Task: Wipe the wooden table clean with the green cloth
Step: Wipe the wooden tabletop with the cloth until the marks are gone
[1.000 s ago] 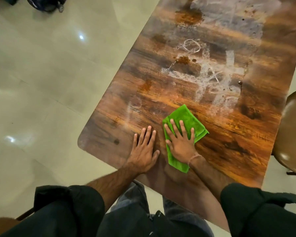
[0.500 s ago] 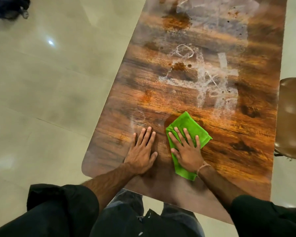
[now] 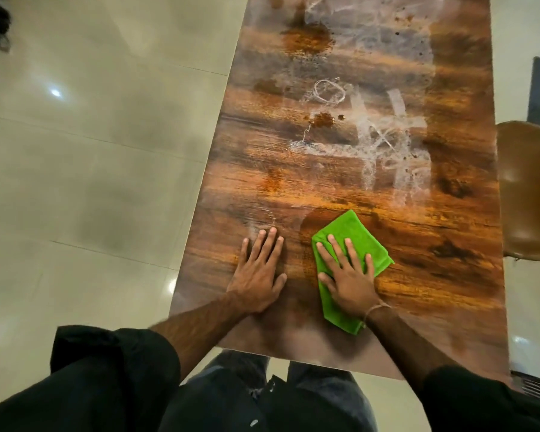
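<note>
Since a moment ago my right hand (image 3: 351, 283) has slid the folded bright green microfibre cloth (image 3: 359, 235) slightly rightward, away from my left hand (image 3: 259, 275). Neither grip is closed. The right lies flat, fingers spread, pressing the cloth onto the near end of the brown wood-grain tabletop (image 3: 418, 275) so it drags evenly. The left rests flat on bare wood nearby, probably bracing my lean. White chalky scrawls (image 3: 384, 145) and rusty brown stains (image 3: 309, 35) farther up await wiping.
</note>
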